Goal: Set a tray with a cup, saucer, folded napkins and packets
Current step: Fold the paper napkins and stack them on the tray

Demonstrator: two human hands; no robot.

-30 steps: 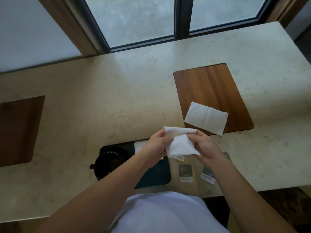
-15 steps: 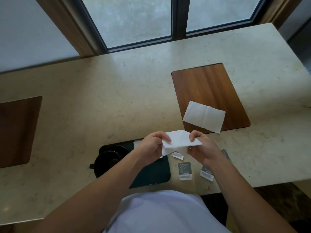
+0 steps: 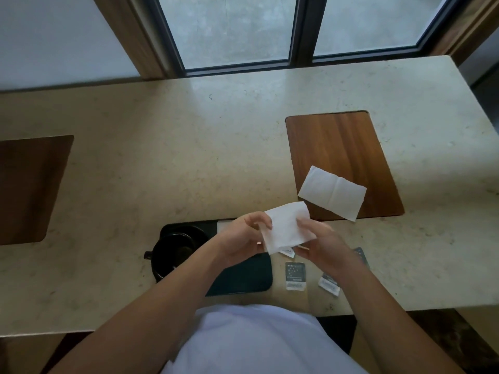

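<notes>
Both hands hold one white napkin [image 3: 286,227] in the air above the counter's front edge. My left hand [image 3: 243,236] pinches its left edge and my right hand [image 3: 317,240] grips its right side. Below them lies a dark tray [image 3: 243,279], partly hidden by my left forearm. A black cup on a black saucer [image 3: 174,248] stands at the tray's left end. A white napkin corner [image 3: 224,225] shows on the tray behind my left hand. Several small grey packets [image 3: 295,275] lie on the counter right of the tray. A second creased napkin [image 3: 332,193] rests farther right.
The second napkin lies on a wooden inlay panel [image 3: 343,147] set in the beige stone counter [image 3: 175,157]. Another wooden panel [image 3: 29,184] sits at the far left. A window [image 3: 297,28] runs along the back edge. The counter's front edge is at my waist.
The napkin in my hands has gone from a bunched fold to a flatter, more spread rectangle, tilted up toward the camera. The hands have shifted only slightly.
</notes>
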